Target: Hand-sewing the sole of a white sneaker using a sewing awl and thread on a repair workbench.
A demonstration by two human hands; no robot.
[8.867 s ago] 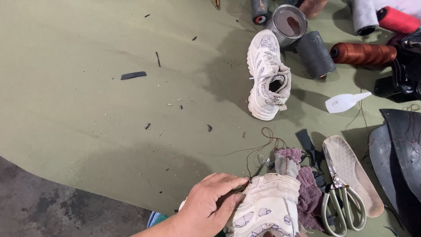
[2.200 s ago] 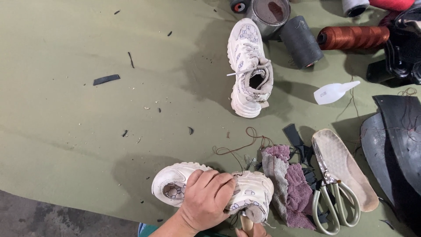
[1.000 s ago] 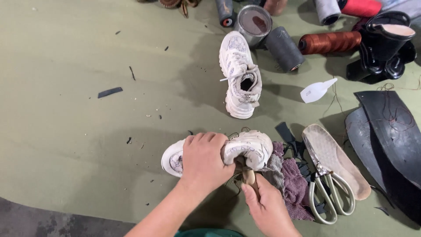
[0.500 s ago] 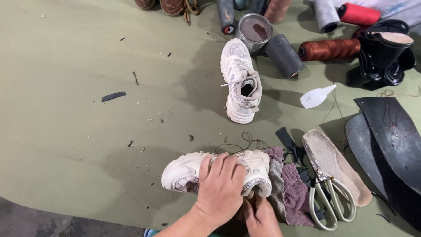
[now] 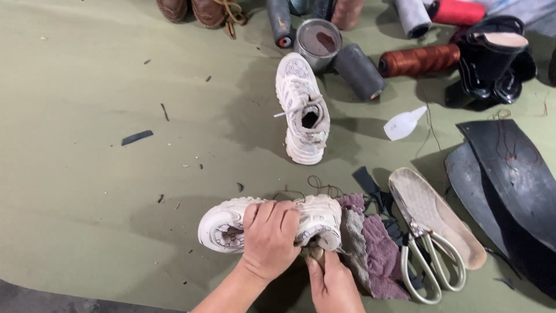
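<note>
**Sneaker pinned sideways, tool hidden under the grip**

The left hand (image 5: 271,232) is clamped over the middle of a white sneaker (image 5: 272,223) lying on its side at 6 o'clock on the green work surface (image 5: 87,174). The right hand (image 5: 333,284) is closed around a small wooden handle (image 5: 315,255) pushed up against the shoe's underside; its tip is hidden.

My judgement: if the tool slips, it could jab the left palm directly above it, since that hand covers the working spot. The shoe rests partly on a purple-grey rag (image 5: 370,243) at 3 o'clock, which could slide. Scissors (image 5: 428,266) lie near the right wrist. Loose thread (image 5: 315,186) at 12 o'clock could snag. The second sneaker (image 5: 302,110) stands well apart.
</note>
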